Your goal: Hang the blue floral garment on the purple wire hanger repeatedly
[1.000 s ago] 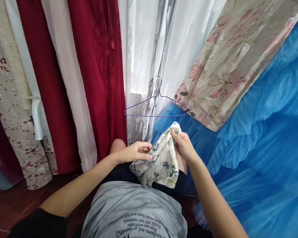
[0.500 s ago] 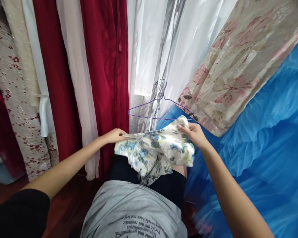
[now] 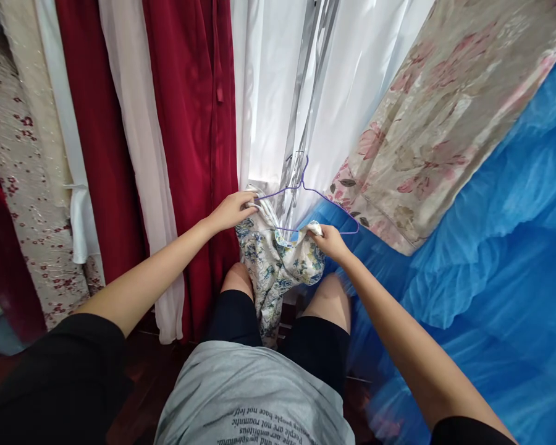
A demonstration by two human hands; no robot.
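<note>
A floral cloth [image 3: 274,267] with blue and yellow flowers hangs in front of my knees. My left hand [image 3: 234,210] is closed on its upper left edge, right at the left end of a purple wire hanger [image 3: 333,204]. My right hand [image 3: 328,241] pinches the cloth's upper right corner just under the hanger's bottom wire. The hanger hangs by its hook from a shiny metal rail [image 3: 301,117] in front of white curtains. The cloth's top edge lies against the hanger's left arm.
Dark red curtains [image 3: 185,111], pale curtains [image 3: 134,136] and flowered fabric rolls [image 3: 23,154] hang at the left. A pink-flowered fabric [image 3: 445,105] slants at the upper right above blue tulle [image 3: 491,278]. The floor [image 3: 143,371] is dark wood.
Both hands lifted the floral cloth from my lap up to the hanger, spreading it out on the way. My left hand now reaches the hanger's left end.
</note>
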